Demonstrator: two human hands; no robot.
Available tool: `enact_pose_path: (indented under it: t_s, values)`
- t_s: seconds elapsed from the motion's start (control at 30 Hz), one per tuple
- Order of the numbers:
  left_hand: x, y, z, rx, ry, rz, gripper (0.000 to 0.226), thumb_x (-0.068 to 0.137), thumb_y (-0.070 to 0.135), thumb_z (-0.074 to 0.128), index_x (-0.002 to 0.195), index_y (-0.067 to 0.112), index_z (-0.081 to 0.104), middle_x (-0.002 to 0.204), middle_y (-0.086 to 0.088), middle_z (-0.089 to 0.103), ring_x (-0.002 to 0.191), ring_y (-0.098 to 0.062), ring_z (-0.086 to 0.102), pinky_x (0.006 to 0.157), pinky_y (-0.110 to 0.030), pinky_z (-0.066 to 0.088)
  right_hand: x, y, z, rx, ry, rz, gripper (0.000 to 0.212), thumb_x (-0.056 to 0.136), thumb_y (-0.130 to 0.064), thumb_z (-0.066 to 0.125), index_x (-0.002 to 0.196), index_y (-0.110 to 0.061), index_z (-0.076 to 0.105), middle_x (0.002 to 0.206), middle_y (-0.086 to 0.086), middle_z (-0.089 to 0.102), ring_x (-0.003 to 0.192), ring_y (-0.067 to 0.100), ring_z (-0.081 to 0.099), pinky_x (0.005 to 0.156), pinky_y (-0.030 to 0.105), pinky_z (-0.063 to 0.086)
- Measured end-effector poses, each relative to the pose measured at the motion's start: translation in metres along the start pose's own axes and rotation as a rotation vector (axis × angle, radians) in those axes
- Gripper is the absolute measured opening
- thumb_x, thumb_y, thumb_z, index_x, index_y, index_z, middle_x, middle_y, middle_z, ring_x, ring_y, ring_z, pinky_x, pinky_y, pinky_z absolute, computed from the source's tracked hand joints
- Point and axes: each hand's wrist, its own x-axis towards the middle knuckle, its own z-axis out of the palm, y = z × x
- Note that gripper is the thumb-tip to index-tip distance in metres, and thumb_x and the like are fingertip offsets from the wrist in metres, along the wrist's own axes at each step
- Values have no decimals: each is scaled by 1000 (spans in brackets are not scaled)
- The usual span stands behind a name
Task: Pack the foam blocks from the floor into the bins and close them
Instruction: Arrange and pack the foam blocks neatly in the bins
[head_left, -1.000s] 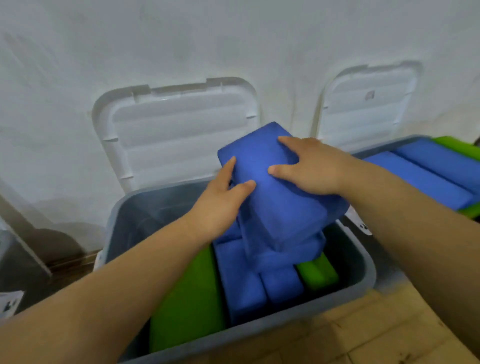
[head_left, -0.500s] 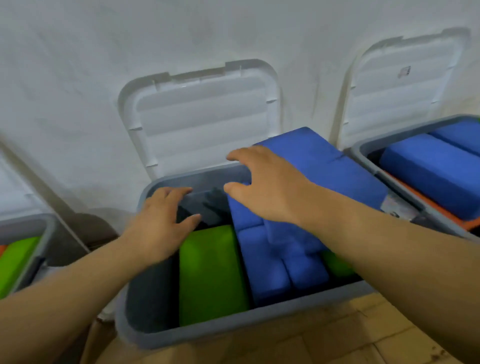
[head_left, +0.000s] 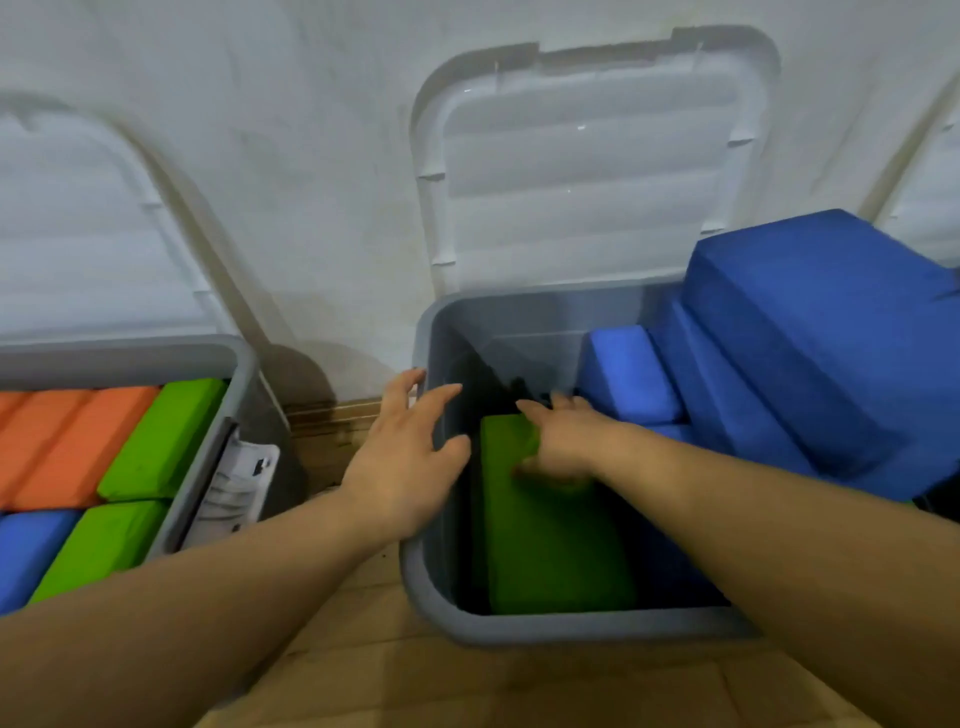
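Observation:
The middle grey bin (head_left: 571, 630) stands open, its white lid (head_left: 582, 171) leaning on the wall. A green foam block (head_left: 550, 561) lies flat in its left half. My right hand (head_left: 563, 439) rests on the far end of this block, fingers stretched forward and blurred. My left hand (head_left: 410, 457) hovers open over the bin's left rim and holds nothing. A large blue foam block (head_left: 831, 332) sits tilted on top of other blue blocks (head_left: 628, 374) in the bin's right half and sticks up above the rim.
A second grey bin (head_left: 208, 358) at the left is open and holds orange blocks (head_left: 67, 441), green blocks (head_left: 161, 436) and a blue one. Its white lid (head_left: 78, 234) leans on the wall. Wooden floor (head_left: 467, 691) runs in front.
My right hand has left the blue blocks and gone down onto the green block. My left hand has shifted to the bin's left rim. The view has swung left, showing the left bin.

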Motion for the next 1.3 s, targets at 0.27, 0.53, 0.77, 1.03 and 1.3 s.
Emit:
enact_pose_path:
  t_s: [0.27, 0.53, 0.77, 1.03, 1.3]
  values:
    - [0, -7, 3, -47, 44, 35, 62, 98, 45, 53, 155, 38, 31, 164, 10, 7, 149, -19, 24, 116, -34, 27, -12, -13, -39, -135, -70, -30, 116, 69, -68, 78, 159, -39, 10, 151, 15, 29, 130, 38, 48, 103, 39, 44]
    - [7, 0, 1, 83, 89, 36, 87, 78, 76, 32, 156, 38, 24, 158, 0, 25, 145, -27, 31, 116, -45, 32, -67, -10, -101, -140, -1, -185, 96, 83, -43, 78, 159, -42, 19, 159, -6, 38, 140, 20, 43, 111, 30, 35]
    - [43, 23, -9, -91, 187, 92, 104, 73, 83, 42, 158, 25, 27, 151, -4, 46, 140, -23, 41, 117, -40, 31, -98, 25, -124, 248, 389, -255, 81, 84, -38, 78, 154, -35, 37, 155, -8, 44, 140, 12, 42, 103, 17, 30]
    - [72, 94, -46, -252, 214, 179, 108, 66, 83, 62, 157, 47, 17, 155, 9, 35, 140, -3, 34, 119, -30, 27, -130, 66, -152, 968, 935, -147, 62, 94, -51, 60, 151, -46, 36, 137, -1, 44, 104, 10, 47, 88, 21, 35]
    - [70, 147, -91, -146, 341, 11, 112, 54, 89, 67, 153, 47, 32, 157, 1, 36, 139, -14, 43, 118, -32, 31, -134, 81, -147, 1437, 879, -179, 58, 99, -47, 53, 153, -45, 32, 149, -2, 42, 100, 6, 41, 88, 21, 32]
